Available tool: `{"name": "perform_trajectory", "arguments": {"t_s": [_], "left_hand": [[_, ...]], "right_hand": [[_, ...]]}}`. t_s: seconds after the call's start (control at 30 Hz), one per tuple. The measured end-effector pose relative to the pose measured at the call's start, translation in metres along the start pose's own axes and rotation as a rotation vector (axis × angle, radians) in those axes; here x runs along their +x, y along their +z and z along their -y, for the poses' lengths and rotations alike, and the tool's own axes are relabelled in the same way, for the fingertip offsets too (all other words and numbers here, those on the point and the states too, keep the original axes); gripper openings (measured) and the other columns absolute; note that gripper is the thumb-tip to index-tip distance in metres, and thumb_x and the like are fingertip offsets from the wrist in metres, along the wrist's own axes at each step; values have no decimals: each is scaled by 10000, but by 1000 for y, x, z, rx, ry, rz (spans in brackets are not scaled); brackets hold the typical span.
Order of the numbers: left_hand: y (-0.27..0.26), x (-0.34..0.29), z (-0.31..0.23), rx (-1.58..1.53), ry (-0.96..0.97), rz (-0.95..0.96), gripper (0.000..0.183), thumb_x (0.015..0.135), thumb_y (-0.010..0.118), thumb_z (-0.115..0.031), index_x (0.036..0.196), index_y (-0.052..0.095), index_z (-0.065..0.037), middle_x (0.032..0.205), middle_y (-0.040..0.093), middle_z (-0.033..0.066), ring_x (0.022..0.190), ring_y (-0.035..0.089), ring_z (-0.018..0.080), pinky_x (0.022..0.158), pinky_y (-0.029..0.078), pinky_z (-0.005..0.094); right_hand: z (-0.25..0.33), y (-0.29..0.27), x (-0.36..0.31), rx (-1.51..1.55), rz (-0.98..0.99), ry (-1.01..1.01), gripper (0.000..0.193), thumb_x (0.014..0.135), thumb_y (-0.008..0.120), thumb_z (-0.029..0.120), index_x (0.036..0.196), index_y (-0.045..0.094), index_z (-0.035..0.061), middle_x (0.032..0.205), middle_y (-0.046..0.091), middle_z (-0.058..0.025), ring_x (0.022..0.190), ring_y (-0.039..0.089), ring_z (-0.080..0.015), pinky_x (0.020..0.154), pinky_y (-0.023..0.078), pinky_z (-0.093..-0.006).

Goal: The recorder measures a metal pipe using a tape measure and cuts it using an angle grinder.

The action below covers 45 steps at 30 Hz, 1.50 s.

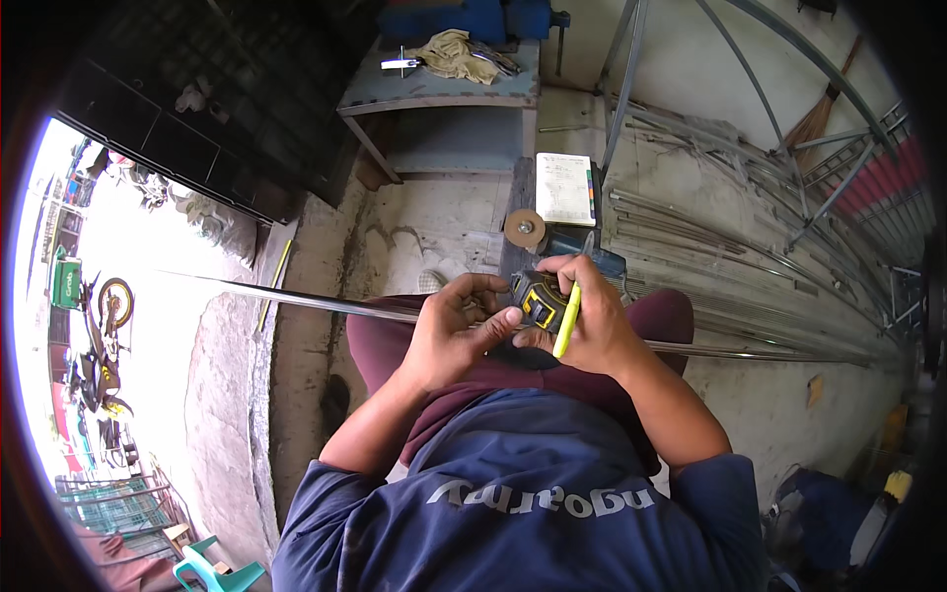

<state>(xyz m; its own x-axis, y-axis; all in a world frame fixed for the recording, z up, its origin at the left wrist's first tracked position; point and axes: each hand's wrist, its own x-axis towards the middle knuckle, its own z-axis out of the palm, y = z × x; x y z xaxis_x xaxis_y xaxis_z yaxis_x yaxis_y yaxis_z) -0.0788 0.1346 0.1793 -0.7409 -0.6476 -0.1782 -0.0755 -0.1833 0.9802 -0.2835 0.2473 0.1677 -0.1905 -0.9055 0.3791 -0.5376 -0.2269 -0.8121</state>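
Note:
A black and yellow tape measure (542,306) is held above my lap, between my two hands. My right hand (595,321) is closed round its right side and also keeps a bright yellow marker pen (569,322) between the fingers, tilted nearly upright. My left hand (452,331) is closed at the tape measure's left edge, thumb tip against it and fingers curled; what lies inside those fingers is partly hidden. Beneath the hands a long shiny metal tube (296,295) crosses my thighs from left to right, its middle covered by my hands.
Beyond my knees lie an angle grinder (582,249) with a brown disc (525,229) and an open notebook (565,189). A metal workbench (434,91) bears a cloth (456,57). Several long metal bars (691,233) lie at right below a steel frame (623,94). A motorcycle (97,345) stands outside, left.

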Motion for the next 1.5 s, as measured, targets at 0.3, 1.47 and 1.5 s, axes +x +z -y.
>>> {"name": "perform_trajectory", "arguments": {"t_s": [0.3, 1.47, 1.5], "left_hand": [[-12, 5, 18, 235, 69, 166, 439, 906, 858, -145, 1221, 615, 42, 1111, 664, 102, 987, 651, 161, 931, 545, 323], [-229, -47, 20, -187, 101, -988, 378, 1085, 619, -210, 1242, 615, 134, 986, 747, 223, 785, 766, 308, 717, 647, 372], [-259, -51, 15, -147, 117, -1075, 383, 1084, 620, -215, 1250, 614, 131, 1015, 744, 227, 772, 765, 308, 717, 651, 378]], "right_hand": [[-2, 16, -28, -73, -26, -142, 890, 683, 930, 641, 1124, 499, -2, 930, 525, -122, 782, 552, -287, 725, 489, -400], [-9, -4, -58, -544, 68, 514, 354, 881, 816, 143, 1041, 537, -5, 1029, 720, -272, 1005, 685, -498, 834, 528, -559], [-17, -10, -63, -557, 62, 516, 369, 880, 819, 151, 1050, 527, 1, 1013, 709, -265, 995, 668, -510, 835, 509, -564]]}}
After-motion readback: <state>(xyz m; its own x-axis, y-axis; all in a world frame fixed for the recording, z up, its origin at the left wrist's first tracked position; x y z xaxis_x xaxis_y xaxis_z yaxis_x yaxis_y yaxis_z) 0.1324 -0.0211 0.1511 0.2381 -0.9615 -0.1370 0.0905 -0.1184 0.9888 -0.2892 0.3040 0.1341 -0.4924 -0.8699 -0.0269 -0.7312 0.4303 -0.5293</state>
